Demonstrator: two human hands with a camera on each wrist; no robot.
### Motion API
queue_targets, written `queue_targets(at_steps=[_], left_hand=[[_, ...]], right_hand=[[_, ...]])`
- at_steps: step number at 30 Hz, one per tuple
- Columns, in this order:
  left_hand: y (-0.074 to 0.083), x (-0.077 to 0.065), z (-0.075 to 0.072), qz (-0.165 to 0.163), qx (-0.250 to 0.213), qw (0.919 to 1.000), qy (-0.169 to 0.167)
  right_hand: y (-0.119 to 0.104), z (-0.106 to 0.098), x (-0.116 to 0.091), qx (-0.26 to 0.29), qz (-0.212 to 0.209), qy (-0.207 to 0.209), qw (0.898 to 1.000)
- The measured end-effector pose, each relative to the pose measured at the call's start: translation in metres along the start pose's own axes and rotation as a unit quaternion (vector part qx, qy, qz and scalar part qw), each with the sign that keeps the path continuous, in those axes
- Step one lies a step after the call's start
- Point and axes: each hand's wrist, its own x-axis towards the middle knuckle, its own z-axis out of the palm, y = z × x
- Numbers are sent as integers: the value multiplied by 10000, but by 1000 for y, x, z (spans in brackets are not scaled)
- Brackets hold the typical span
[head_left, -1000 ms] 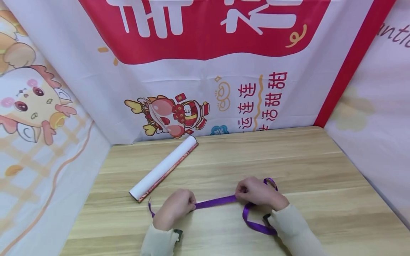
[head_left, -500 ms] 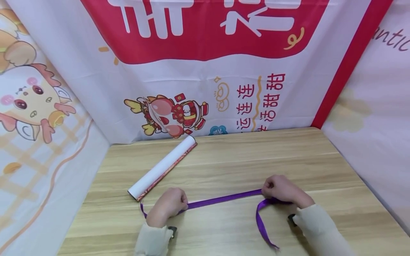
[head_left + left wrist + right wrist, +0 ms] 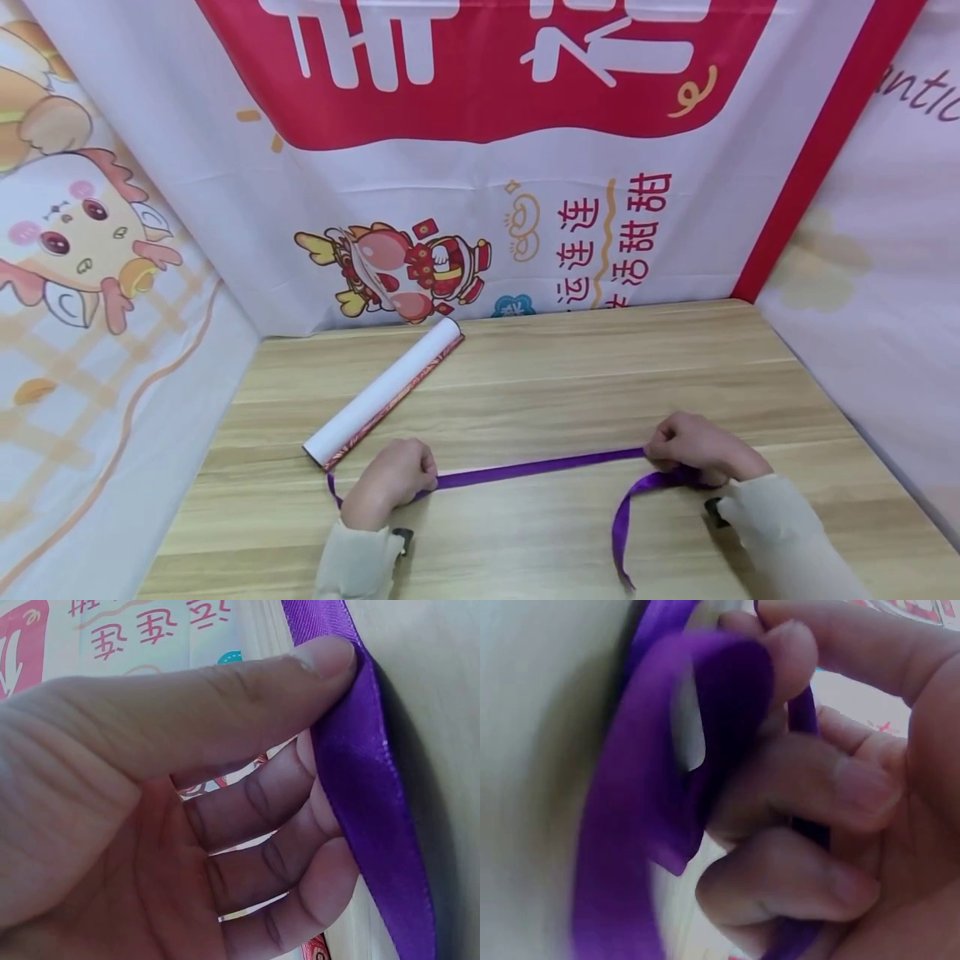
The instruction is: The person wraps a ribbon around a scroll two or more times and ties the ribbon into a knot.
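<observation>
A purple ribbon [image 3: 536, 468] is stretched between the two hands, just over the wooden table. My left hand [image 3: 392, 482] pinches it near its left end, the thumb pressing the ribbon [image 3: 375, 780] against the curled fingers in the left wrist view. A short tail pokes out left of that wrist. The right hand [image 3: 697, 447] grips the ribbon farther right. In the right wrist view, the ribbon [image 3: 619, 847] loops past the fingertips and also runs between the curled fingers. From this hand a loose end hangs down and curves toward the table's front.
A rolled white sheet [image 3: 386, 392] with a red patterned edge lies slanted on the wooden table [image 3: 600, 367], behind the left hand. Printed cloth hangings [image 3: 480, 225] enclose the table at the back and on both sides.
My right hand has moved right along the ribbon, so the taut stretch between the hands is longer. The left hand has shifted slightly left. The loop by the right hand has become a hanging tail.
</observation>
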Motion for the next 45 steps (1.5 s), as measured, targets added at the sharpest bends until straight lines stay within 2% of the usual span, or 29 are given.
queue_targets(at_steps=[6, 17, 20, 23, 25, 28, 32, 36, 45], left_hand=[[2, 0, 0, -136, -20, 9999, -71], [0, 0, -4, -352, 302, 9989, 113], [-2, 5, -13, -458, 386, 9973, 423], [-8, 17, -31, -545, 597, 9926, 908], [-16, 28, -44, -645, 787, 9872, 1231], [-34, 43, -57, -765, 1039, 9822, 1362], [-57, 59, -61, -765, 1349, 9810, 1164], [-69, 72, -58, -710, 1630, 9798, 913], [-65, 94, -54, -667, 1720, 9814, 526]], right_hand=[[8, -7, -4, -556, 213, 362, 9976], [4, -4, 3, -525, 714, 232, 9958], [4, -6, 2, -512, 726, 173, 9959], [5, -7, 0, -541, 745, 227, 9955], [5, -8, -1, -563, 759, 275, 9952], [5, -7, 0, -676, 707, 288, 9948], [1, -6, 3, -809, 616, 332, 9943], [-1, -5, 5, -789, 591, 334, 9946], [3, -5, 3, -916, 633, 388, 9930]])
